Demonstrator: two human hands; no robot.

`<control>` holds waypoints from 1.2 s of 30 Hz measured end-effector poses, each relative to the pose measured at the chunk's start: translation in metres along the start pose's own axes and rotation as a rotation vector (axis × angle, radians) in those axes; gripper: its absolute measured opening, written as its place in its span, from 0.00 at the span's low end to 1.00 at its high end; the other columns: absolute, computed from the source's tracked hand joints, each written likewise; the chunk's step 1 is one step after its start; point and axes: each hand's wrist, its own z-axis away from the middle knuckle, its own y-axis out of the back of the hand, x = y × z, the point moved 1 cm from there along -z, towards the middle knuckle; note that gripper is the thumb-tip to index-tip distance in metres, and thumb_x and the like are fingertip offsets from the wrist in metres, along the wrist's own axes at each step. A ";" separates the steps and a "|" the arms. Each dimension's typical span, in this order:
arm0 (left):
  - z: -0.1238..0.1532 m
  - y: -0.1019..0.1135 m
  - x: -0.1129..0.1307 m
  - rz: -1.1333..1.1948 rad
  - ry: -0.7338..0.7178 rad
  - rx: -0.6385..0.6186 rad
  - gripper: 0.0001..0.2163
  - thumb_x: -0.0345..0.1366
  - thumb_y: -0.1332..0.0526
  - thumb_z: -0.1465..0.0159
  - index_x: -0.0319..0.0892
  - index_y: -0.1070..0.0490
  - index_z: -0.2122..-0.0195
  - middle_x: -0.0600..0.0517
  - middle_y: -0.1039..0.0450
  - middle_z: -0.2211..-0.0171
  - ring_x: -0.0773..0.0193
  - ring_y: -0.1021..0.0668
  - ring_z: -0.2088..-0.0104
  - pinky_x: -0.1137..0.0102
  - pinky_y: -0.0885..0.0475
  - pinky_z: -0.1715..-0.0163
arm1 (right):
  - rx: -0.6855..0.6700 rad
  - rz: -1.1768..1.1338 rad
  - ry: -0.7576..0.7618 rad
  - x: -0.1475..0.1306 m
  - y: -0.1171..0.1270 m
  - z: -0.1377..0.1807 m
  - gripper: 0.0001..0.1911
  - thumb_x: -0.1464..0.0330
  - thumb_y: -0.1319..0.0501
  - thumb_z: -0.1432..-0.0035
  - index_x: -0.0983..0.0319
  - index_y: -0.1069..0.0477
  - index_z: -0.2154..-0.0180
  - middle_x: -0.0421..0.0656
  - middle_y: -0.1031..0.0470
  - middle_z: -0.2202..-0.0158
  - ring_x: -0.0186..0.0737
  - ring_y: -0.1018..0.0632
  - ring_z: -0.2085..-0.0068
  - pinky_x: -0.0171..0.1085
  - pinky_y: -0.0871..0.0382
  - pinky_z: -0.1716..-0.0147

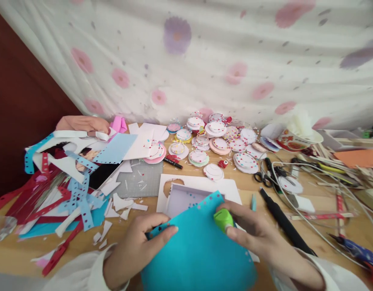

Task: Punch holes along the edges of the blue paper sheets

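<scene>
At six o'clock, a turquoise paper sheet, bottom cut off. The left hand pinches its hole-dotted edge; the right hand grasps a lime-green plastic punch at another. Beyond, partly hidden: a shallow white box. Toward eleven, lettering on a black plastic marker is illegible.

A large sheet of turquoise paper is held by its left edge, which is pinched between the thumb and the fingers of the left hand. The sheet is tilted, and its far corner is raised between the two hands. Small round holes are seen in a row along the far edge, from the left hand toward the right hand, and more along the right edge. A small bright green punch is gripped by the right hand's fingertips and is placed at the right edge of the sheet.
</scene>
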 end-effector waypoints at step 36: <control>-0.079 -0.023 -0.004 0.725 0.059 0.032 0.14 0.42 0.40 0.39 0.42 0.38 0.57 0.54 0.33 0.67 0.72 0.32 0.76 0.77 0.39 0.80 | 0.047 0.223 0.382 0.031 -0.021 -0.060 0.05 0.71 0.46 0.38 0.60 0.33 0.62 0.42 0.25 0.65 0.37 0.25 0.64 0.34 0.33 0.63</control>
